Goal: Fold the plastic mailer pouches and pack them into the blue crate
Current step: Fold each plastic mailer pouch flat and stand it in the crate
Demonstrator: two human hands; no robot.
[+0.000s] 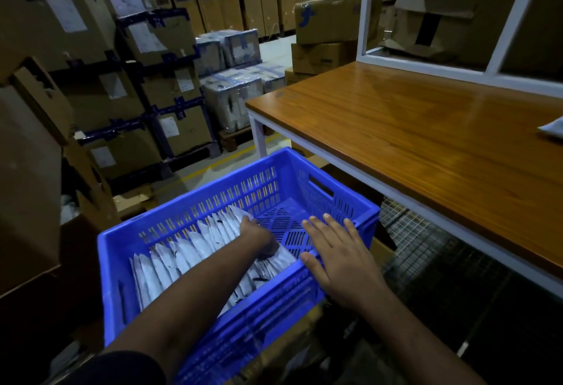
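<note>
The blue crate (170,266) stands below the table's left end, its right half showing bare slotted floor. A row of several folded white mailer pouches (170,259) stands on edge along its left and middle. My left hand (259,237) reaches down inside the crate, with its fingers tucked among the pouches at the right end of the row; the fingertips are hidden. My right hand (338,250) hovers flat over the crate's near right rim, fingers spread and straight, holding nothing. One more white pouch (553,128) lies on the table at the far right edge of view.
A wooden table (426,141) with a white frame stands to the right, a wire mesh shelf (426,244) beneath it. Stacked cardboard boxes (100,58) line the left side and back. Wrapped white bundles (234,101) sit on a pallet behind the crate.
</note>
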